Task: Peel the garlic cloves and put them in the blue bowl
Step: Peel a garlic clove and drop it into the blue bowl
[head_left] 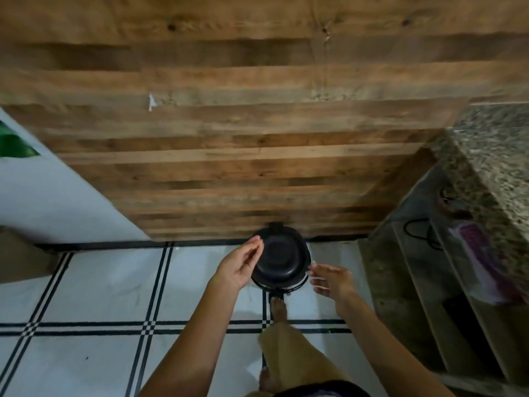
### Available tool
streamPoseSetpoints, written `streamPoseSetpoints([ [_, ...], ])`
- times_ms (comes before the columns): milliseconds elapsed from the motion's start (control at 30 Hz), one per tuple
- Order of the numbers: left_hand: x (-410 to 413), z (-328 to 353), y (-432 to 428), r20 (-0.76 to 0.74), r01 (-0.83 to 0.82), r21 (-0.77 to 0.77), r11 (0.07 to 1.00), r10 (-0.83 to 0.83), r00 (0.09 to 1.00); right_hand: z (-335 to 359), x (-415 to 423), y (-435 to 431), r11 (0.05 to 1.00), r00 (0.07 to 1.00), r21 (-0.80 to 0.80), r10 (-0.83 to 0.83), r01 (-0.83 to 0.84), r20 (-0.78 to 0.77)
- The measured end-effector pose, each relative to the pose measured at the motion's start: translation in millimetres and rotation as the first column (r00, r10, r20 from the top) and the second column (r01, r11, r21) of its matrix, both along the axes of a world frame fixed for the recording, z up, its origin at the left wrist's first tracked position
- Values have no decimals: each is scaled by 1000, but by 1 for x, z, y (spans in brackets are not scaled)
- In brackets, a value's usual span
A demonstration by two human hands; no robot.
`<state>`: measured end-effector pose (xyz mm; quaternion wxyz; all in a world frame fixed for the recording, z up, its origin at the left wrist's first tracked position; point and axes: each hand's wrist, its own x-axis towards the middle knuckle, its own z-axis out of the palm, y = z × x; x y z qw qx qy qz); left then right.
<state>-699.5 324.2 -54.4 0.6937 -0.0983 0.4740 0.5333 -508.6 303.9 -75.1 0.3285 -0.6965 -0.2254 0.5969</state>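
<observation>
**Both hands at a black lidded bin on the tiled floor**

The person looks straight down at a black round bin [281, 257] with a domed lid, standing on the white floor [100, 285] right against the foot of a wood-plank wall [257, 138]. A small tab sticks out at the bin's far edge.

The left hand [242, 265] is at the bin's left side, palm turned up and towards the lid, fingers loosely curled and close together, with the fingertips [256, 242] at the lid's far-left rim. Whether they grip the rim or only touch it cannot be told. The right hand [329, 282] is at the near-right side, fingers straight and slightly spread, tips just at the lid's edge; it holds nothing that can be seen.

Neither garlic cloves nor a blue bowl appear in this view, so their place cannot be told.

One bare foot [278, 308] stands just near of the bin on a black tile line, with a tan trouser leg [289, 353] nearer still. At right is a speckled granite counter [492, 156] with shelves [429, 282] beneath it, holding a purple-and-white packet [481, 253]. At far left is a white surface [43, 196] with a green patch.
</observation>
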Motion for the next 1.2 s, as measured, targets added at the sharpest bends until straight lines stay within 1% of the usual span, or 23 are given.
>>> streamPoseSetpoints([
  [100, -9, -17, 10, -56, 50, -37, 998, -52, 997, -11, -14, 16, 998, 999, -52, 32, -31, 4],
  [167, -13, -41, 12, -131, 97, -103, 990, -111, 985, -27, -23, 25, 991, 999, -128, 29, -33, -32],
  [233, -14, -75, 13, -169, 139, -169, 976, -168, 971, -47, -33, 35, 974, 996, -223, 13, -31, -83],
  [300, -13, -117, 18, -185, 124, -229, 965, -168, 968, -78, -42, 49, 947, 995, -321, -3, -28, -97],
  [367, -11, -160, 33, -187, 69, -272, 960, -123, 975, -113, -51, 68, 925, 992, -380, -43, -6, -119],
  [433, -8, -204, 56, -195, 46, -274, 961, -102, 975, -151, -59, 91, 928, 990, -372, -74, 25, -117],
  [500, -1, -241, 83, -212, 94, -285, 954, -158, 964, -186, -67, 114, 940, 991, -340, -80, 39, -110],
  [533, 3, -256, 95, -218, 129, -276, 952, -192, 957, -202, -70, 125, 941, 988, -337, -90, 43, -128],
  [633, 7, -286, 114, -236, 137, -270, 953, -204, 950, -236, -73, 151, 924, 992, -378, -98, 62, -78],
  [700, 7, -287, 115, -263, 149, -276, 949, -223, 938, -250, -71, 156, 917, 993, -391, -108, 78, -56],
  [800, 3, -275, 107, -246, 119, -298, 947, -196, 949, -250, -69, 153, 912, 992, -403, -115, 81, -60],
  [900, 6, -245, 94, -219, 38, -276, 961, -101, 971, -220, -63, 139, 925, 981, -374, -130, 67, -146],
  [933, 10, -230, 90, -234, 35, -266, 963, -100, 967, -206, -59, 133, 931, 974, -360, -136, 63, -181],
  [967, 15, -213, 86, -264, 59, -253, 966, -128, 956, -188, -53, 126, 938, 967, -339, -144, 66, -209],
  [1067, 46, -155, 76, -340, 223, -187, 957, -276, 899, -123, -20, 99, 972, 952, -221, -135, 74, -275],
  [1133, 83, -110, 68, -377, 344, -131, 930, -367, 851, -80, 14, 74, 988, 956, -112, -134, 108, -262],
  [1200, 128, -67, 52, -388, 468, -82, 880, -461, 798, -41, 56, 41, 986, 960, -23, -166, 165, -226],
])
